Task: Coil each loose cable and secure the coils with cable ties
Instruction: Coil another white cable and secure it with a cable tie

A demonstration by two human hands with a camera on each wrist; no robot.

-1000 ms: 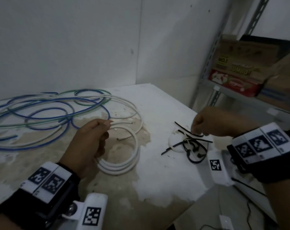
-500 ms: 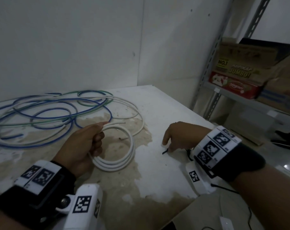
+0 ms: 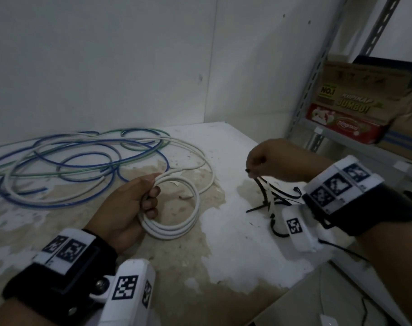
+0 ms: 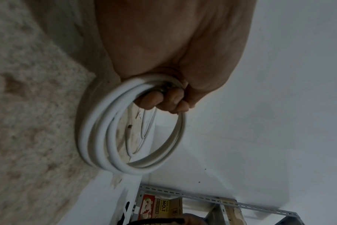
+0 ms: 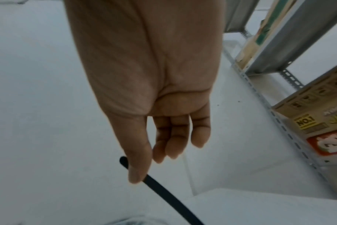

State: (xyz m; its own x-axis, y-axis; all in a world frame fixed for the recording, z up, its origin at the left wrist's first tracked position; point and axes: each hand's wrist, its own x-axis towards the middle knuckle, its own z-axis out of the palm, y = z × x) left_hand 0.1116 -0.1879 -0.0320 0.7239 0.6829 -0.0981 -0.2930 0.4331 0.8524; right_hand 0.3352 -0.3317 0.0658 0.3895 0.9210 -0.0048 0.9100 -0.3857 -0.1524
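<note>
My left hand [image 3: 139, 203] grips a white cable coil [image 3: 188, 222] of several turns, held on edge against the stained table [image 3: 235, 250]; the left wrist view shows my fingers [image 4: 164, 100] curled round the coil [image 4: 102, 137]. My right hand [image 3: 268, 163] is raised over the right side of the table and pinches the end of a black cable tie [image 3: 261, 187], which hangs down. The right wrist view shows thumb and fingers [image 5: 144, 159] pinching that tie [image 5: 164, 193]. More black cable ties [image 3: 278, 201] lie below the right hand, partly hidden by my wrist.
Loose blue, green and white cables [image 3: 70, 165] sprawl over the far left of the table by the wall. A metal shelf [image 3: 318, 128] with cardboard boxes [image 3: 355, 107] stands to the right. The table's near right edge drops off by my right forearm.
My right hand dipped to the pile of ties, then lifted with one black tie pinched. The left hand kept its hold on the white coil and moved little.
</note>
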